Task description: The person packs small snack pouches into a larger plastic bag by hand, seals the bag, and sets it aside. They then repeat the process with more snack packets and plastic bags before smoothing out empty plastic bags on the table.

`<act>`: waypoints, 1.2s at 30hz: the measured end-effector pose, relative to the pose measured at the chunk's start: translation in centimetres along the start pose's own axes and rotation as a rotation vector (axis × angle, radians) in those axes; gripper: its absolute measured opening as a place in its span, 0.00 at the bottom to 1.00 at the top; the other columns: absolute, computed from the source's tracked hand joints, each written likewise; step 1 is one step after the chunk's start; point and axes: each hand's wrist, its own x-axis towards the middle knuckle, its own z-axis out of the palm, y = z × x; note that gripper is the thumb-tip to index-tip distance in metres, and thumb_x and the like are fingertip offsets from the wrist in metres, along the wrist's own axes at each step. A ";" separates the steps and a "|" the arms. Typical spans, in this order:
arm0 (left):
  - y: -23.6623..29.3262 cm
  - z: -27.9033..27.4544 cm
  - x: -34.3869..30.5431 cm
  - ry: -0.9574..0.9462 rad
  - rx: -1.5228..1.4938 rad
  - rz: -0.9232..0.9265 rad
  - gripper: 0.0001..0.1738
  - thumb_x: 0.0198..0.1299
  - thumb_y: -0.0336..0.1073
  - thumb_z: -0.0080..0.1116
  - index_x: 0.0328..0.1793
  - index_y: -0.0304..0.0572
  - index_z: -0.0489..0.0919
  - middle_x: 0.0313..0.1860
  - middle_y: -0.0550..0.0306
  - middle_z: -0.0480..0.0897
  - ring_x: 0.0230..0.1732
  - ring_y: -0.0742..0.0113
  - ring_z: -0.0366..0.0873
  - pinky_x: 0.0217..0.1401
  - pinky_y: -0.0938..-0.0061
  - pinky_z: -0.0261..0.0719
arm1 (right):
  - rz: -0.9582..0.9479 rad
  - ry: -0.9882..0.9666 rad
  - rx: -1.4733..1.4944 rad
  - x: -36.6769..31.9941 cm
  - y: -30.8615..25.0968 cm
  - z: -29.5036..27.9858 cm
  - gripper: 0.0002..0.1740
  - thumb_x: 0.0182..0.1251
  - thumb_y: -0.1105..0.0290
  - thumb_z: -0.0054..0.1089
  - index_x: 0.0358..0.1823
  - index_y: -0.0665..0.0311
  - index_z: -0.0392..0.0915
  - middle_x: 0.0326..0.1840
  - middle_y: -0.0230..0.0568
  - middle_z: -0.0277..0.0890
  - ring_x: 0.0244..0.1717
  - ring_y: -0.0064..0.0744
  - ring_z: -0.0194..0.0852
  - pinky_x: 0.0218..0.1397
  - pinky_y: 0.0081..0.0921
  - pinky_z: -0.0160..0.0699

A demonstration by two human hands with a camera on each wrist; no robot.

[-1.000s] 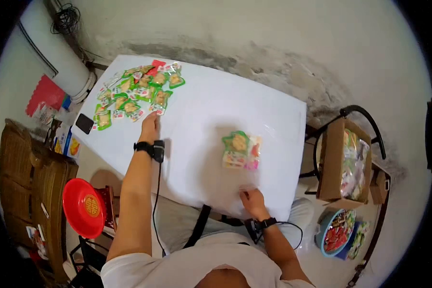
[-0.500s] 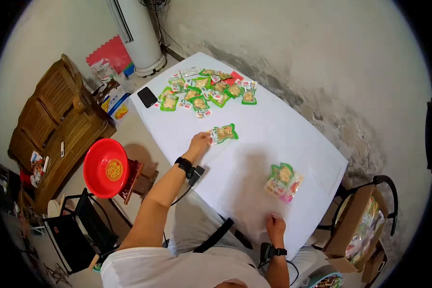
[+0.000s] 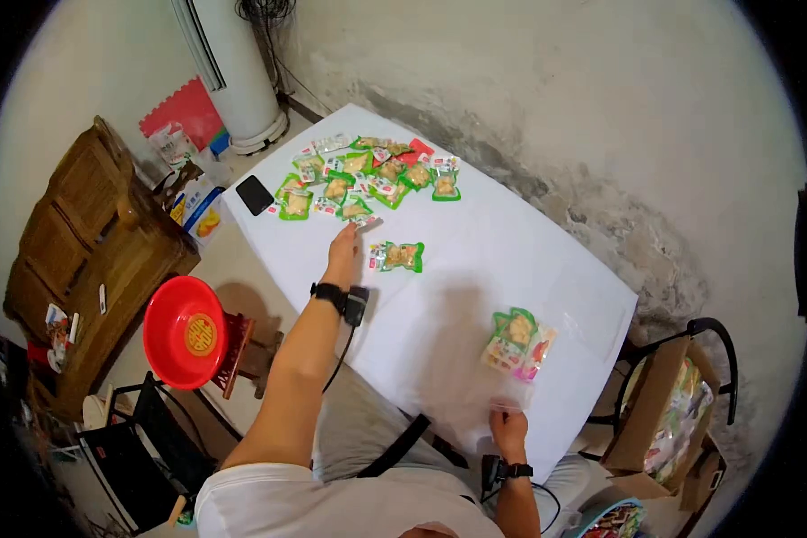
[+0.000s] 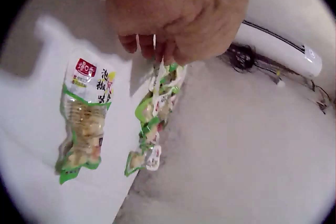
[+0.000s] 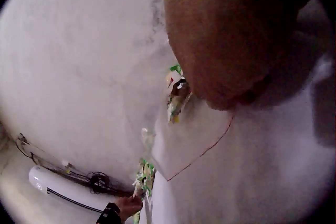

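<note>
My left hand (image 3: pixel 342 255) is at the near edge of a pile of snack packets (image 3: pixel 387 170), its fingertips pinching the white end of one packet (image 3: pixel 355 209). Apart from the pile, a green-edged snack packet (image 3: pixel 397 256) lies just right of that hand, seen larger in the left wrist view (image 4: pixel 84 119). My right hand (image 3: pixel 509 432) pinches the edge of a clear plastic bag (image 5: pixel 202 153) by the table's front edge. Beyond the bag's edge, a green-edged packet (image 3: pixel 518 328) lies over a pink-and-white one (image 3: pixel 538 350).
A black phone (image 3: pixel 255 195) lies left of the pile on the white table (image 3: pixel 547 260). Left of the table, a red basin (image 3: pixel 184 332) sits on a wooden stand. At the right stands a carton of packets (image 3: pixel 655 421) beside a black chair frame. A wall runs behind.
My left hand first drew a packet from the pile toward me, then let it go on the table and reached back to another. The head view turned; my right hand kept its hold.
</note>
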 end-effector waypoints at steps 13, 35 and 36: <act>-0.5 0.3 -29.1 -1.036 0.456 0.214 0.24 0.67 0.45 0.42 0.63 0.38 0.68 0.64 0.53 0.67 0.65 0.60 0.61 0.67 0.66 0.57 | 0.211 -0.439 1.325 -4.0 -7.9 -2.9 0.28 0.71 0.55 0.42 0.67 0.62 0.55 0.50 0.37 0.72 0.48 0.25 0.71 0.44 0.23 0.75; -6.3 12.3 -29.5 -0.826 1.025 1.170 0.20 0.49 0.26 0.53 0.52 0.43 0.77 0.27 0.56 0.71 0.33 0.57 0.71 0.32 0.67 0.71 | 0.352 -0.262 1.663 -3.4 -0.7 -0.6 0.23 0.69 0.67 0.48 0.63 0.61 0.58 0.49 0.38 0.73 0.45 0.31 0.76 0.47 0.32 0.79; -6.2 12.3 -29.5 -0.823 1.026 1.174 0.20 0.49 0.26 0.53 0.52 0.43 0.77 0.27 0.56 0.71 0.33 0.57 0.71 0.32 0.67 0.71 | 0.294 -0.225 1.766 -2.5 -1.6 -0.2 0.21 0.69 0.67 0.47 0.62 0.61 0.60 0.50 0.38 0.72 0.47 0.32 0.76 0.46 0.33 0.80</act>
